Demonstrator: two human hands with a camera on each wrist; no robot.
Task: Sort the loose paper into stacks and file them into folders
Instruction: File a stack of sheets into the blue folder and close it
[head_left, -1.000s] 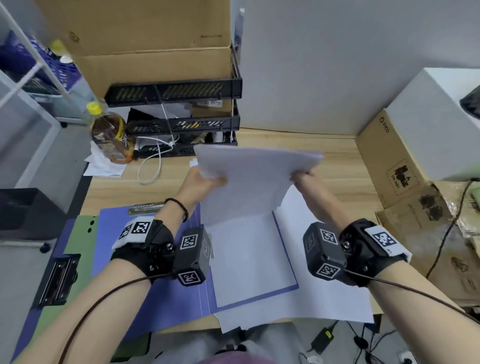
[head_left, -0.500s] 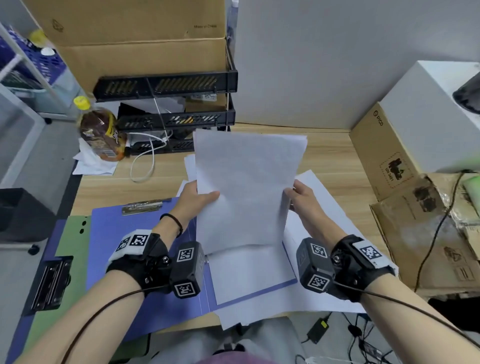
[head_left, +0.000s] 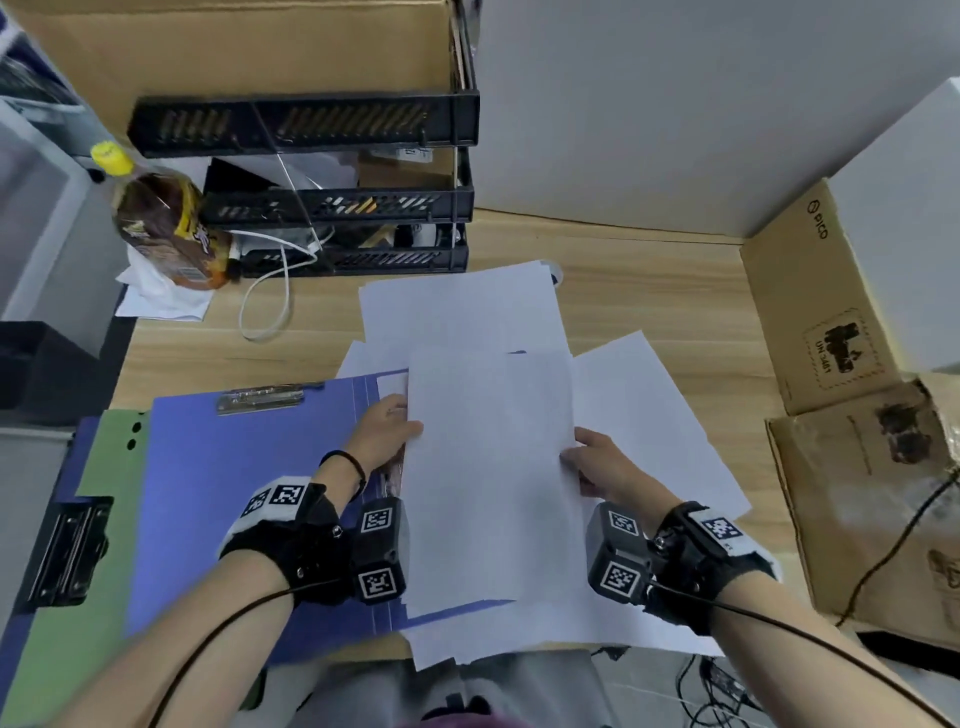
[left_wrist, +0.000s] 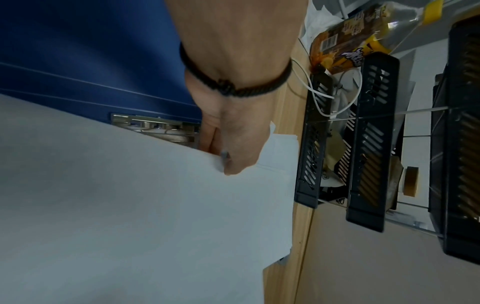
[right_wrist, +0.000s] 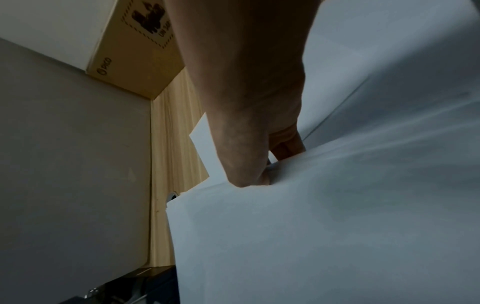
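Observation:
A stack of white paper (head_left: 491, 467) lies flat over the right half of an open blue folder (head_left: 234, 499). My left hand (head_left: 387, 434) pinches the stack's left edge, thumb on top (left_wrist: 228, 162). Across from it, my right hand (head_left: 597, 460) pinches the right edge (right_wrist: 249, 174). More loose white sheets (head_left: 649, 415) spread under and around the stack on the wooden desk (head_left: 649, 280). The folder's metal clip (head_left: 260, 400) sits at its top left. A green folder (head_left: 98, 509) lies beneath the blue one.
A black three-tier tray rack (head_left: 337, 197) and a brown drink bottle (head_left: 166, 223) with a white cable (head_left: 270, 291) stand at the back left. Cardboard boxes (head_left: 831, 322) line the right side. A grey wall (head_left: 675, 104) closes the back.
Both hands have lowered the paper stack from upright in the air down flat onto the folder's right half, drawing it toward me.

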